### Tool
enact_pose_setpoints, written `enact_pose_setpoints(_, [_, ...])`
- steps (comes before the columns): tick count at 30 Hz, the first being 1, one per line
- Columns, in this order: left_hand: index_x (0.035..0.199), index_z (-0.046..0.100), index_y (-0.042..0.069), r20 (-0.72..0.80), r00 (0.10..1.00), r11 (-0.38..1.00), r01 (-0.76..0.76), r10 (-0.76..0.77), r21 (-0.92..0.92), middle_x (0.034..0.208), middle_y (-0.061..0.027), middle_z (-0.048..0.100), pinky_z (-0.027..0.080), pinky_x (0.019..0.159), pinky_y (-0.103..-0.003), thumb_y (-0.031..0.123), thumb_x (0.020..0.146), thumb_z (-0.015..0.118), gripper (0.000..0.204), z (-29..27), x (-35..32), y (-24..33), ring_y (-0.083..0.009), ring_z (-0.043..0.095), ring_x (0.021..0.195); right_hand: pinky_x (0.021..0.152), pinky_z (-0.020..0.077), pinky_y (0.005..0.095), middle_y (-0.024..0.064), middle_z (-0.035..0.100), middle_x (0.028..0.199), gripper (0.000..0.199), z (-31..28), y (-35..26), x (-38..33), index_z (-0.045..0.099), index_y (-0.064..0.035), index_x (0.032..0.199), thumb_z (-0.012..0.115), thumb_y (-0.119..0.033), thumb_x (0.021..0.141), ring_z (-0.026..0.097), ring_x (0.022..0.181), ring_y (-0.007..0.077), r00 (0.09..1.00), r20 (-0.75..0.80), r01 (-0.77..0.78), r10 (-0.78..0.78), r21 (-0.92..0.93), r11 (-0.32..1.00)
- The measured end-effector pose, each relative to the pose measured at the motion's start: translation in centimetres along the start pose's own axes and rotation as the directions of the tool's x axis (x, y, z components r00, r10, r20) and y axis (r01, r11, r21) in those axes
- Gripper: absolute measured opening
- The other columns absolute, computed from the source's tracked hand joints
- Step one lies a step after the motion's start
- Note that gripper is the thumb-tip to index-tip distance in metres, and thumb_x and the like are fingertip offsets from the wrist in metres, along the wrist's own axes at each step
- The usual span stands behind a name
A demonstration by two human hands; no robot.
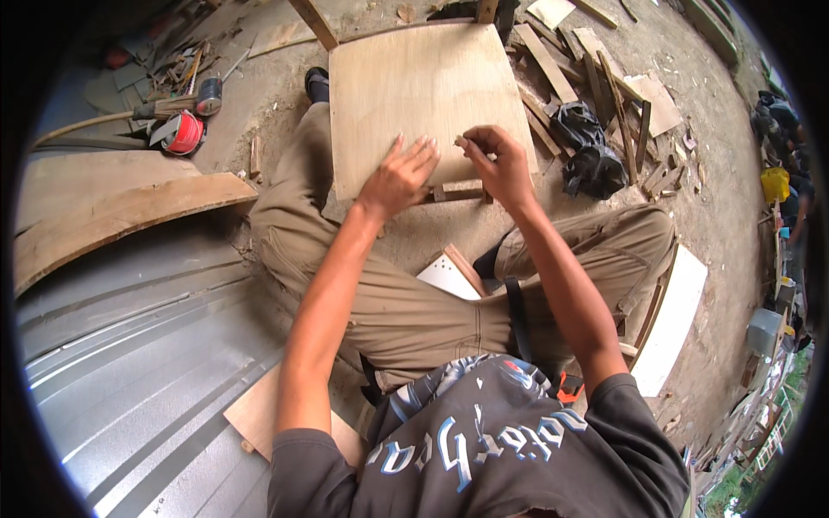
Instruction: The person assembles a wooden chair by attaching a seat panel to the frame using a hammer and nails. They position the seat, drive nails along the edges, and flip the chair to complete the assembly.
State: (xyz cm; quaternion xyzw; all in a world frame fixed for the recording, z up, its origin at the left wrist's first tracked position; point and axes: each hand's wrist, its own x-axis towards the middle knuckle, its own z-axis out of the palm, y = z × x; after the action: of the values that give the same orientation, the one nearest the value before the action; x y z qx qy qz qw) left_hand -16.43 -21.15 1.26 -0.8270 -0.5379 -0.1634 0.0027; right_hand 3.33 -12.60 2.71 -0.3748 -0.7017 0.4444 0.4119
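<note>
A square plywood panel [414,86] lies on the ground in front of my legs. My left hand [399,177] rests flat on its near edge with the fingers spread. My right hand [496,164] is at the same edge, a little to the right, with the fingers pinched on a small pencil-like piece [459,140] whose tip meets the panel. A short wooden block [458,192] sticks out from under the panel's near edge, between the two hands.
Wood offcuts [596,65] and a black plastic bag [587,151] lie right of the panel. A thick curved plank [121,216] and grey corrugated sheets [129,363] are at left, with a red tool [181,134] behind. White boards [678,315] lean by my right knee.
</note>
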Motion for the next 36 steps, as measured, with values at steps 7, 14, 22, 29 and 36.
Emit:
enact_pose_setpoints(7, [0.127, 0.065, 0.011, -0.02, 0.996, 0.988, 0.09, -0.093, -0.124, 0.138, -0.0086, 0.058, 0.032, 0.117, -0.053, 0.03, 0.084, 0.074, 0.047, 0.1, 1.9, -3.0, -0.0217, 0.053, 0.131, 0.07, 0.0546, 0.029, 0.011, 0.074, 0.091, 0.015, 0.7, -0.6, 1.0, 0.072, -0.0007, 0.1, 0.071, -0.01, 0.089, 0.07, 0.078, 0.0151, 0.991, 0.098, 0.096, -0.094, -0.023, 0.995])
enact_pose_setpoints(14, [0.123, 0.068, 0.013, 0.008, 0.971, 0.923, 0.23, -0.239, -0.31, 0.131, -0.0079, 0.063, 0.043, 0.111, -0.036, 0.018, 0.072, 0.083, 0.053, -4.9, 6.6, -5.9, -0.0194, 0.059, 0.124, 0.074, 0.0547, 0.0325, 0.0123, 0.074, 0.091, 0.017, 1.0, -1.7, 8.0, 0.073, -0.0021, 0.099, 0.071, -0.014, 0.087, 0.071, 0.081, 0.021, 0.953, 0.109, 0.295, -0.283, -0.113, 0.949])
enact_pose_setpoints(22, [0.118, 0.072, 0.013, -0.02, 0.914, 0.843, 0.365, -0.406, -0.395, 0.117, -0.0084, 0.071, 0.054, 0.097, -0.03, 0.017, 0.077, 0.078, 0.041, -8.3, 8.0, -8.0, -0.0172, 0.068, 0.108, 0.074, 0.0553, 0.0341, 0.0138, 0.074, 0.088, 0.02, 1.4, -3.9, 13.9, 0.073, -0.0021, 0.099, 0.071, -0.017, 0.085, 0.072, 0.08, 0.0257, 0.929, 0.196, 0.355, -0.314, -0.228, 0.907])
enact_pose_setpoints(29, [0.114, 0.074, 0.014, -0.034, 0.897, 0.802, 0.376, -0.441, -0.465, 0.11, -0.0078, 0.073, 0.057, 0.091, -0.029, 0.018, 0.075, 0.08, 0.04, -8.1, 8.3, -9.1, -0.0156, 0.071, 0.099, 0.073, 0.0549, 0.0343, 0.0131, 0.074, 0.087, 0.021, 1.4, -4.6, 14.7, 0.074, -0.0027, 0.098, 0.072, -0.019, 0.085, 0.072, 0.078, 0.0244, 0.935, 0.216, 0.335, -0.28, -0.286, 0.898])
enact_pose_setpoints(36, [0.116, 0.074, 0.015, -0.021, 0.896, 0.816, 0.394, -0.444, -0.423, 0.112, -0.0053, 0.073, 0.055, 0.09, -0.029, 0.019, 0.077, 0.079, 0.04, -8.3, 8.5, -9.2, -0.0125, 0.07, 0.1, 0.072, 0.0541, 0.0339, 0.0119, 0.074, 0.086, 0.02, 1.1, -4.3, 14.7, 0.075, -0.0064, 0.1, 0.072, -0.02, 0.086, 0.07, 0.075, 0.0238, 0.923, 0.233, 0.36, -0.307, -0.238, 0.902])
